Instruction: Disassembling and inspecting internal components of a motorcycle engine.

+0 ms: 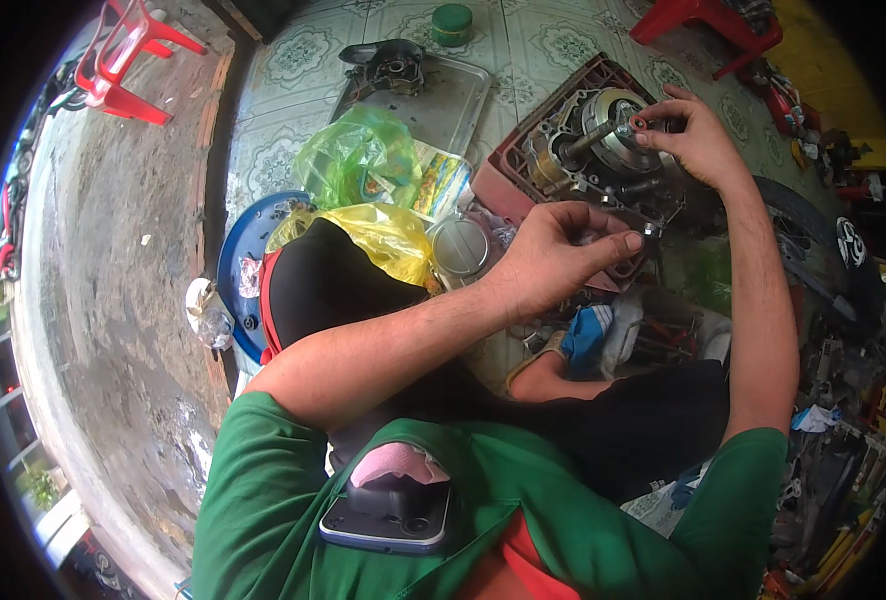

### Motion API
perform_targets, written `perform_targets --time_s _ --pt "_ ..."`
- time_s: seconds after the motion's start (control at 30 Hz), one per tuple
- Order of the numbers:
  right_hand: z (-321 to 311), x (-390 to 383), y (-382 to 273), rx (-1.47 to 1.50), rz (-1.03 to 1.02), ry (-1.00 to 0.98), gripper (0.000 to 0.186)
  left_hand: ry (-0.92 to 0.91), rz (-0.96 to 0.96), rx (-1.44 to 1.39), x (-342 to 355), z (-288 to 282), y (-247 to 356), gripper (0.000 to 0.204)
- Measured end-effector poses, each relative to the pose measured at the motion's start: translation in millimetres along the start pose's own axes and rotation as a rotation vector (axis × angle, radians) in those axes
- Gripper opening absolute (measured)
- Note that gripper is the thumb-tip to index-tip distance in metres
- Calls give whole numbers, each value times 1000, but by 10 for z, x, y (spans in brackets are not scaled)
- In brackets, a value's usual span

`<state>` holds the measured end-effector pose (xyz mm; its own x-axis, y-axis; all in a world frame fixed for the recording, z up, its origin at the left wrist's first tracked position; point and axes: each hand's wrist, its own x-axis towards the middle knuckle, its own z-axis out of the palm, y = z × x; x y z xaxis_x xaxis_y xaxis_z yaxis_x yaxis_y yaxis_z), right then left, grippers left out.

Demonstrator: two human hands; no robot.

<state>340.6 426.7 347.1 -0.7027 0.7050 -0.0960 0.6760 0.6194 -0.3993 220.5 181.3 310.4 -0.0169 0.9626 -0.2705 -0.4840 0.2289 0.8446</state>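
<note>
My right hand (678, 135) pinches a small reddish ring (639, 124) beside the round metal face (608, 112) of an engine assembly (573, 170), which has a protruding shaft and sits in a red plastic crate (503, 190). My left hand (573, 250) is lower, at the crate's near side, with curled fingers and the thumb reaching forward near a small bolt head (649, 229); anything inside those fingers is hidden. A round metal cover (460, 243) lies just left of that hand.
Around are a metal tray (468, 90) with an engine part (383, 72), green bag (343, 160), yellow bag (393, 235), blue basin (233, 250), green tub (451, 25) and red chairs (133, 90). My bent legs lie below; a step edge runs left, tools and parts crowd the right.
</note>
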Motion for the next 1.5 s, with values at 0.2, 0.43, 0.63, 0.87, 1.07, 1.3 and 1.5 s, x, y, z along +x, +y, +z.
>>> perform_targets --time_s 0.2,0.43,0.63,0.87,1.07,1.3,1.5 --pt "-32 -194 28 148 -134 77 24 12 -21 68 1 -36 -4 31" --pt "85 -297 -68 -205 -241 193 23 0 3 26 11 -2 -9 30" --pt "109 -305 -27 -132 -157 182 25 1 16 5 22 -12 -42 29" --pt "-242 -1155 -401 75 -221 352 24 147 382 559 216 -231 269 20" --pt "-180 -1678 -234 324 83 414 18 182 924 1505 796 -129 661 31" --pt "-330 -1830 56 553 -47 396 21 -59 653 2047 1169 169 709 25" --pt "-351 -1963 162 617 -86 391 23 -166 625 2127 1235 170 715 40"
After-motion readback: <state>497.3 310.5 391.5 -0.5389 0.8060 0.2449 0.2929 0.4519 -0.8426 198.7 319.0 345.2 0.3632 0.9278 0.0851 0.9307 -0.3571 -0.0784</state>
